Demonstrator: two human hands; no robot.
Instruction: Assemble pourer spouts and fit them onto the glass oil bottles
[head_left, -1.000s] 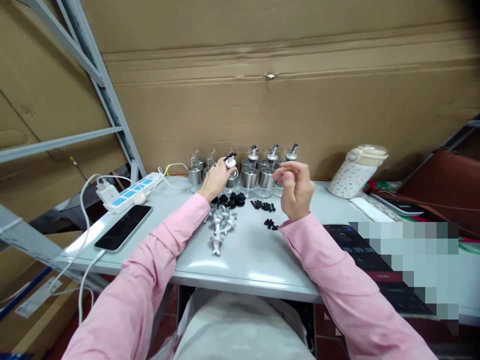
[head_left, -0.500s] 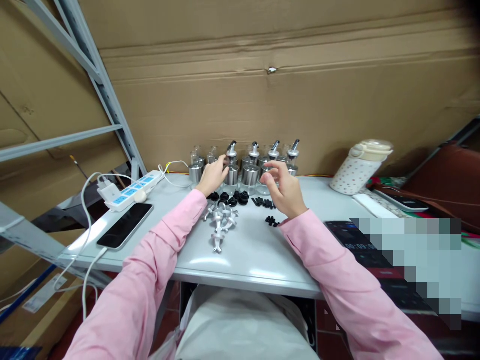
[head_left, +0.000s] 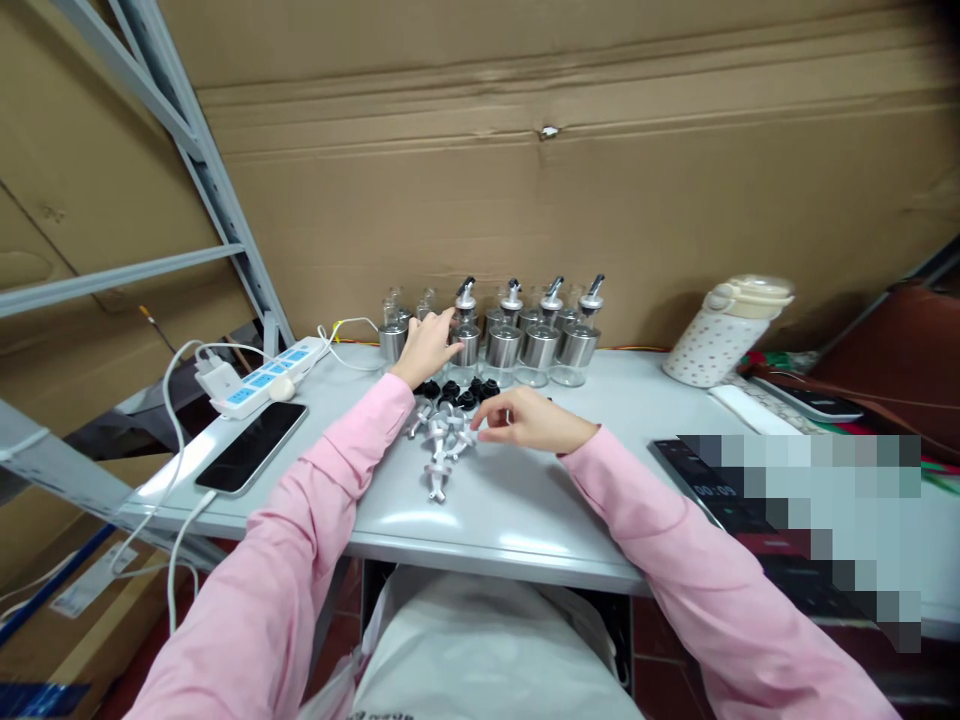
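Two rows of glass and steel bottles (head_left: 503,346) stand at the table's back, and several in front carry spouts with black tips (head_left: 553,290). My left hand (head_left: 429,347) is at the left bottles, its fingers apart beside a spouted bottle (head_left: 466,343); it holds nothing that I can see. Silver spout parts (head_left: 438,450) lie in a pile on the table, with black stoppers (head_left: 466,398) just behind them. My right hand (head_left: 525,418) is at the right edge of the pile, thumb and fingers apart, with nothing between them. It covers most of the small black pieces.
To the left lie a phone (head_left: 253,448) and a white power strip (head_left: 270,378) with cables. A dotted bottle (head_left: 724,332) stands at the back right, near a white strip (head_left: 752,410). Nearer the front right is a dark device with a display (head_left: 694,480).
My right hand has moved left and down from the right bottles to the silver parts. My left hand has stayed at the left bottles.
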